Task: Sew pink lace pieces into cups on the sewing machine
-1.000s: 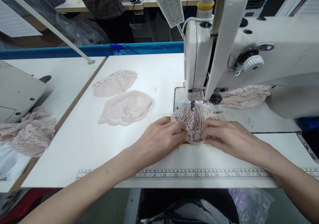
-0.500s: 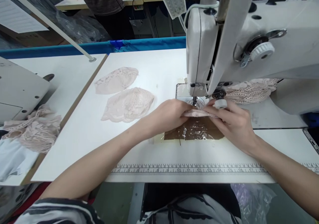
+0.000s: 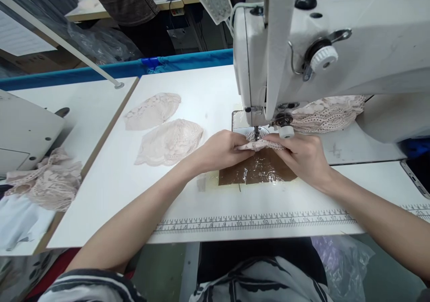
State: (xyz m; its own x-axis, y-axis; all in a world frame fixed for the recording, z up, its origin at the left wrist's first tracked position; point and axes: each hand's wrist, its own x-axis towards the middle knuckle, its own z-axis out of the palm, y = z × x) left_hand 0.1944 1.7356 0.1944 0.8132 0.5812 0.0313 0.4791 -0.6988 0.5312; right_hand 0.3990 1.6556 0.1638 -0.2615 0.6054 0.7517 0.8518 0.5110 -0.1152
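A narrow strip of pale pink lace fabric (image 3: pixel 260 145) lies at the presser foot (image 3: pixel 256 133) of a white sewing machine (image 3: pixel 250 64). My left hand (image 3: pixel 225 149) is closed on the strip's left end, thumb above and fingers beneath. On the other end, just below the machine's white knob, my right hand (image 3: pixel 304 156) pinches the lace between thumb and fingers. Part of the lace under the needle is hidden by the machine head and my fingers. Below the strip, a brown taped patch (image 3: pixel 257 170) covers the table.
Two pink lace cup pieces (image 3: pixel 154 109) lie left of the machine. A lace pile (image 3: pixel 329 114) sits behind the needle, and another bundle (image 3: pixel 53 181) is at far left. A ruler strip (image 3: pixel 248 223) runs along the front edge. A person (image 3: pixel 124 2) stands beyond the blue cloth edge.
The view has shifted, so the machine appears further left. My hands have parted a little, and more of the lace strip shows between them.
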